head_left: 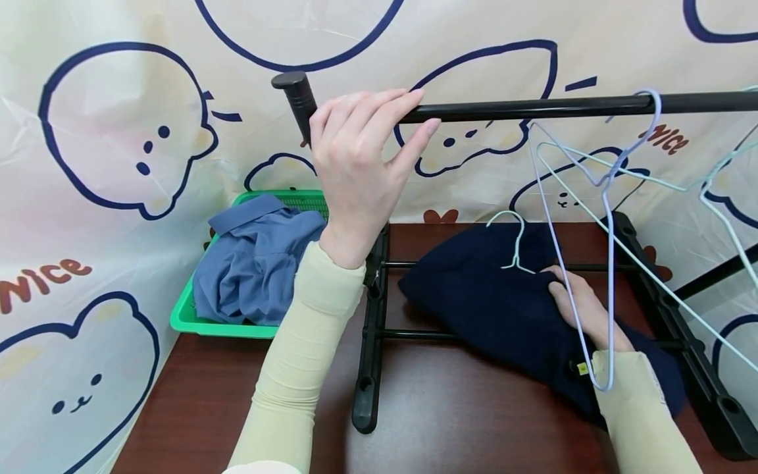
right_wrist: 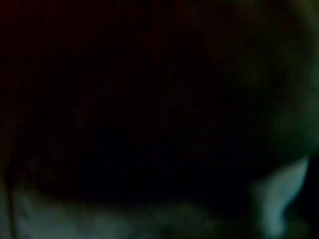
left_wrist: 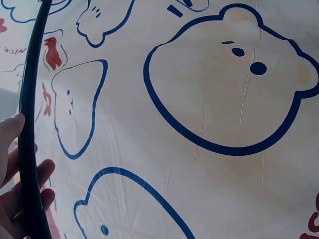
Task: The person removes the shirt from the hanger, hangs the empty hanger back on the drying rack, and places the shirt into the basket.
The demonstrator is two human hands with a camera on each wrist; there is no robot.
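In the head view my left hand [head_left: 361,158] grips the black rail [head_left: 503,108] of a clothes rack near its left end. The left wrist view shows the fingers [left_wrist: 46,172] and thumb curled about that rail. Low on the right, my right hand [head_left: 583,309] pinches a dark navy garment [head_left: 485,296] close to its top edge. The hook of a pale green hanger [head_left: 517,250] sticks up out of this garment, which lies across the rack's base. Cloth hides some of the right fingertips. The right wrist view is too dark and blurred to read.
A lilac hanger [head_left: 612,263] hangs from the rail in front of my right forearm, with pale green hangers [head_left: 705,191] beside it. Left stands a green basket [head_left: 222,330] holding blue clothing [head_left: 254,263]. The rack's black foot [head_left: 366,382] rests on the brown table [head_left: 450,408].
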